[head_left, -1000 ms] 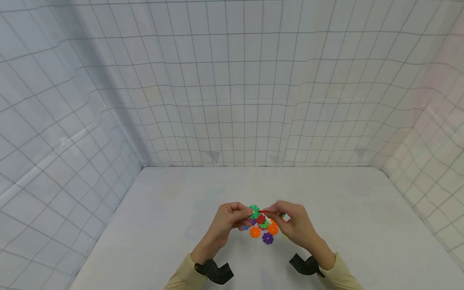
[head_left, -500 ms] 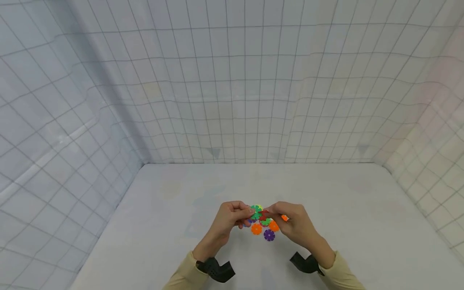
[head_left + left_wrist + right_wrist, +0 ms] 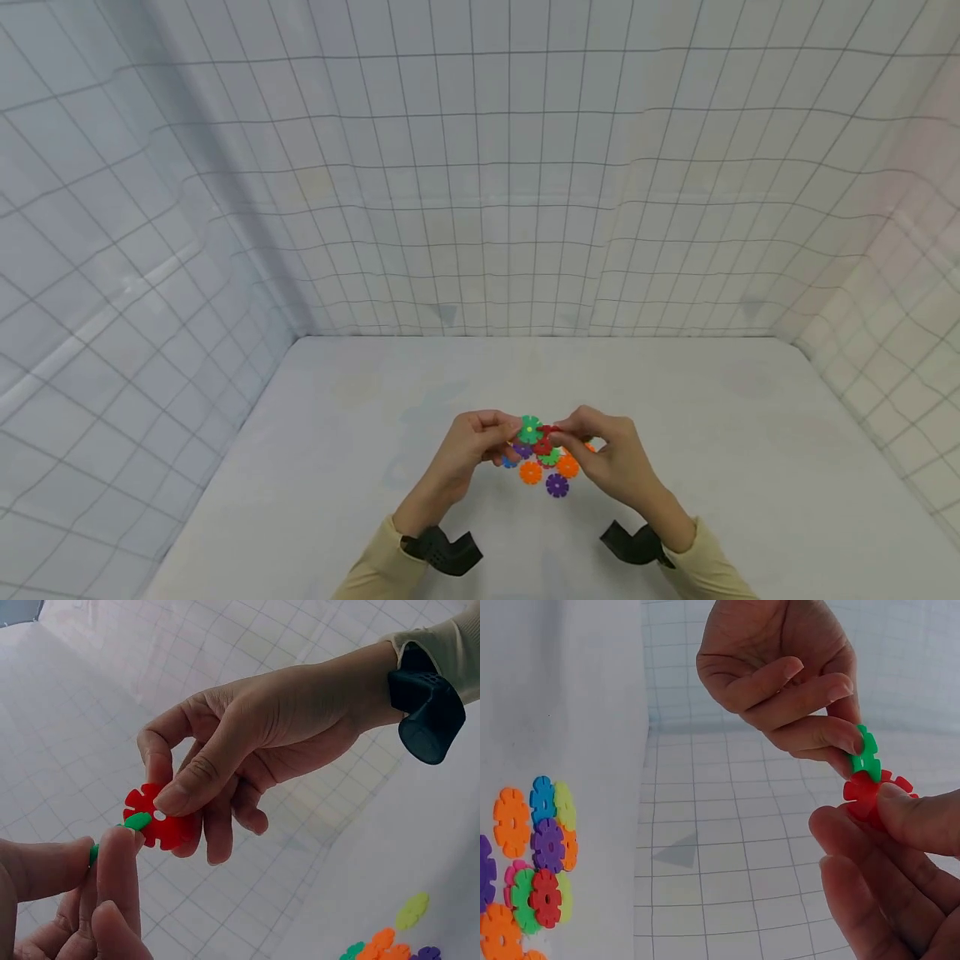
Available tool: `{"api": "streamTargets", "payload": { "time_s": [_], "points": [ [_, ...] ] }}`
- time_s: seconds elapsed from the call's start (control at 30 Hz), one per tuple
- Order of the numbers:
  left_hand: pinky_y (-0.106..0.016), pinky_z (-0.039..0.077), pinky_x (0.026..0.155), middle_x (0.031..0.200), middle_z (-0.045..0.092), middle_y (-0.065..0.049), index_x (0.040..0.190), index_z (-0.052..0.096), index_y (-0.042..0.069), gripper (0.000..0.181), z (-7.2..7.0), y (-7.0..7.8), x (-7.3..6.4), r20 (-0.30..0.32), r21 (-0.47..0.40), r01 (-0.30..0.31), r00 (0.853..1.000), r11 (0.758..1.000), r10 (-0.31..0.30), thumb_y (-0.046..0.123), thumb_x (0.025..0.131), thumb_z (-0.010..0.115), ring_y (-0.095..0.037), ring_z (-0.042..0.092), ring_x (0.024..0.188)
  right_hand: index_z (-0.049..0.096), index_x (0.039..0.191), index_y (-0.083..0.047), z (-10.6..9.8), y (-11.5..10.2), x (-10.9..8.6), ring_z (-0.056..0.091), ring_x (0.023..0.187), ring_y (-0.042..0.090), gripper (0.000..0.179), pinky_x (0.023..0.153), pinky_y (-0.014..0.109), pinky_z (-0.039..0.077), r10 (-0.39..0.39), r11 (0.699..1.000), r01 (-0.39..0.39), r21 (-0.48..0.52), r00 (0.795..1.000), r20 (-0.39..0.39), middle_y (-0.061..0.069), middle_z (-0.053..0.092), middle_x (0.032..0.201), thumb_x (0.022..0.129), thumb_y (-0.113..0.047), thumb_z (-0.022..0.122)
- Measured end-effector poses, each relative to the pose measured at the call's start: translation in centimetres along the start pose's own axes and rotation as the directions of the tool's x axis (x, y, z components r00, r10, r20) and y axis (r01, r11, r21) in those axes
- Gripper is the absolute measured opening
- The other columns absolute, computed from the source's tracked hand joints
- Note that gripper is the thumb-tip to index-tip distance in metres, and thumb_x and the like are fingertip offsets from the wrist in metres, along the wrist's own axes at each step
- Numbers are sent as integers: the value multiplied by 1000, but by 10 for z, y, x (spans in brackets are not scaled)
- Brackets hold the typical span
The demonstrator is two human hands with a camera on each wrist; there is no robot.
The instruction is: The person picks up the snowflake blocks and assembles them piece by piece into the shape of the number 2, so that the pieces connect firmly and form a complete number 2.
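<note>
Left wrist: green notched plastic disc pinched by left hand; red notched plastic disc pinched by right hand; edges touching, set at an angle | Right wrist: multicoloured plastic discs clustered on white desk | Head: pinched pair held above desk

One disc is green, another disc red, the backdrop gridded.

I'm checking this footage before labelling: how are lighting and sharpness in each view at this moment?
Head: bright, even light, faint soft shadows on the table, the held green disc small; left wrist: dimmer, the right hand shaded against the paler gridded cloth; right wrist: also dim, held red disc readable, no strong glare.
</note>
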State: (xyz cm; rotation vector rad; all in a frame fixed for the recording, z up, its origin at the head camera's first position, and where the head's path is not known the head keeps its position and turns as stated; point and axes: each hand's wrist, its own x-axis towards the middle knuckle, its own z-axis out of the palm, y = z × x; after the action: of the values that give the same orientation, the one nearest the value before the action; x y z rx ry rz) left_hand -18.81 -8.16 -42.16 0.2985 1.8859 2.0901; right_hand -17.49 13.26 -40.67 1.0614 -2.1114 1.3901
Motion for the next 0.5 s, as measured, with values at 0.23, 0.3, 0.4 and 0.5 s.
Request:
{"api": "streamTargets", "payload": {
  "time_s": [0.23, 0.3, 0.4, 0.5],
  "points": [
    [-21, 45, 57, 76, 67, -2, 100, 64, -7, 31, -1, 4, 0, 20, 21, -16, 1000, 1000, 15, 23, 92, 64, -11, 61, 61, 58, 84, 1, -3, -15, 5, 62, 59, 11, 22, 52, 28, 52, 66, 997, -66, 49, 998, -14, 9, 68, 73, 76, 19, 67],
    [-20, 45, 56, 77, 67, -2, 105, 64, -6, 32, -2, 3, 1, 16, 32, -20, 1000, 999, 20, 22, 92, 65, -11, 60, 62, 58, 86, 1, -3, -14, 4, 63, 59, 11, 21, 50, 32, 52, 87, 993, -86, 78, 996, -13, 10, 68, 74, 78, 19, 65],
    [-21, 45, 56, 78, 68, -3, 112, 63, -4, 33, -2, 1, 1, 4, 65, -51, 999, 997, 50, 22, 91, 66, -12, 59, 62, 59, 88, 2, -3, -14, 3, 64, 60, 12, 18, 50, 36, 53, 127, 987, -125, 101, 992, -9, 12, 68, 74, 80, 17, 64],
    [-24, 48, 55, 81, 68, -6, 111, 65, -1, 28, 1, 3, -1, -21, 148, -114, 993, 982, 119, 20, 92, 65, -14, 59, 63, 59, 88, 2, -2, -15, 4, 65, 61, 12, 17, 52, 37, 54, 152, 985, -150, 88, 988, -14, 13, 68, 75, 81, 16, 64]
  ]
}}
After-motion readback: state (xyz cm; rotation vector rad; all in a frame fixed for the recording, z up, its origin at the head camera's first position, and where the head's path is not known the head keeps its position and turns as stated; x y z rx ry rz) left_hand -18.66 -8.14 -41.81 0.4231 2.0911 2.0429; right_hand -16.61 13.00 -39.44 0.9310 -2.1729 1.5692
